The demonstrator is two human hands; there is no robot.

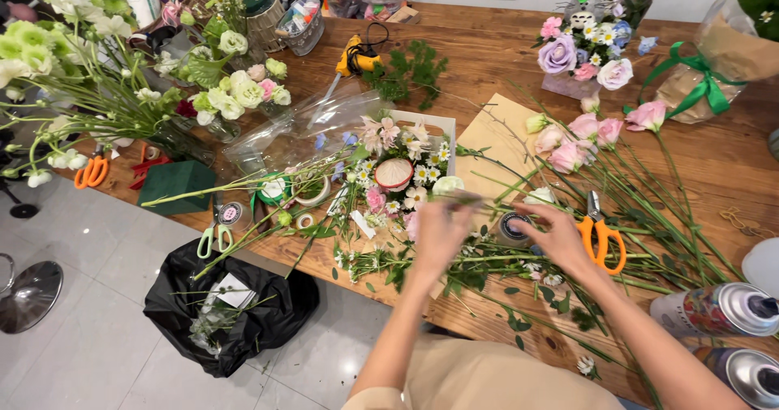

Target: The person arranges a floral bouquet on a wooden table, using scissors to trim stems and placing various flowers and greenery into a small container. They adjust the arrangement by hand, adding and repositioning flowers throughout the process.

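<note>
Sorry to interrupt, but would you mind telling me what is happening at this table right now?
A person is working with cut flowers at a wooden table. The left hand pinches a thin green stem beside a white box of flowers. The right hand rests by a small round roll of tape, with orange-handled scissors just to its right. Pink roses and loose stems lie across the table, and a black bag of trimmings sits on the floor.

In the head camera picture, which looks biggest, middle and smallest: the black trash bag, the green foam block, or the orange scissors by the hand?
1. black trash bag
2. green foam block
3. orange scissors, though nearer the camera, so less sure.
</note>
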